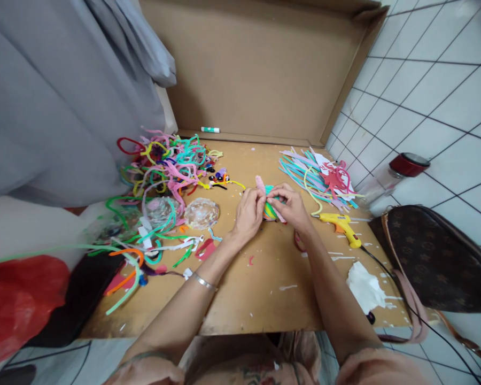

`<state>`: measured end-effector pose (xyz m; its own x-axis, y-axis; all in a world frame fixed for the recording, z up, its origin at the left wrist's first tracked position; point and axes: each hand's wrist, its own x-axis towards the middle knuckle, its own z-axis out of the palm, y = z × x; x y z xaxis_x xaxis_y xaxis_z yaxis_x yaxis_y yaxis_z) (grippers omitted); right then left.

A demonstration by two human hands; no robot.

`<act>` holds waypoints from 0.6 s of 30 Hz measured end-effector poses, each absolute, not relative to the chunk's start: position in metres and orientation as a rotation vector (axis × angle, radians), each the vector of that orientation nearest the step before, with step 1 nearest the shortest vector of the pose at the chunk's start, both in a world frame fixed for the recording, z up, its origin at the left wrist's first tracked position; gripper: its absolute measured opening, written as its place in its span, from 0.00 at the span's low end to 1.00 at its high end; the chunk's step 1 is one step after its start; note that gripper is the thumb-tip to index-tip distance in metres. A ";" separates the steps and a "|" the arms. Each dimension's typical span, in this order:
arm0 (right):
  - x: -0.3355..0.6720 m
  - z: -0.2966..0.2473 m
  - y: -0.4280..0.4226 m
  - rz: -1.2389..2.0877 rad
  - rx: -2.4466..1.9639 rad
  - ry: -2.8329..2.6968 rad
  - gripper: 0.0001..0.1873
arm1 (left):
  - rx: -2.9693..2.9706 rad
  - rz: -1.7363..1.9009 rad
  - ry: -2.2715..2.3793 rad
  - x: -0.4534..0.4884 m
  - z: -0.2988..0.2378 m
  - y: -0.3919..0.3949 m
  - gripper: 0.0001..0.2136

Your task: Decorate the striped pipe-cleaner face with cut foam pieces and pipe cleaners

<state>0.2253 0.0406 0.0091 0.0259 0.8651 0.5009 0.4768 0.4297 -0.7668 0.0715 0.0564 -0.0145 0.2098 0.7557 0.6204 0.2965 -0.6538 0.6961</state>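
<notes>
Near the middle of the wooden table, both my hands meet at a small craft piece point(270, 212) of coiled pipe cleaners in yellow, green, teal and pink. My left hand point(249, 213) is closed, pinching its left side, where a pink fuzzy strip point(260, 183) sticks up. My right hand point(289, 206) pinches the same piece from the right, fingertips close to those of the left. The fingers hide much of the piece. A yellow glue gun point(344, 225) lies to the right of my right hand, its nozzle pointing left.
Tangled pipe cleaners point(172, 160) heap at the left, beside clear round plastic pieces point(202, 213). Straight pipe cleaners point(299, 170) lie back right. A glue stick point(210, 130) rests by the cardboard point(252, 69). At right are a jar point(396, 174), brown handbag point(444, 256), white tissue point(365, 286) and black cord point(379, 262).
</notes>
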 end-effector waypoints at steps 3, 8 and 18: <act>0.225 0.011 0.040 0.468 -1.207 -1.631 0.12 | 2.057 1.415 0.968 0.071 -0.013 0.056 0.08; 0.225 0.012 0.040 0.488 -1.225 -1.622 0.15 | 2.026 1.418 0.982 0.069 -0.013 0.056 0.06; 0.224 0.012 0.039 0.484 -1.203 -1.626 0.12 | 2.002 1.464 0.927 0.069 -0.019 0.057 0.03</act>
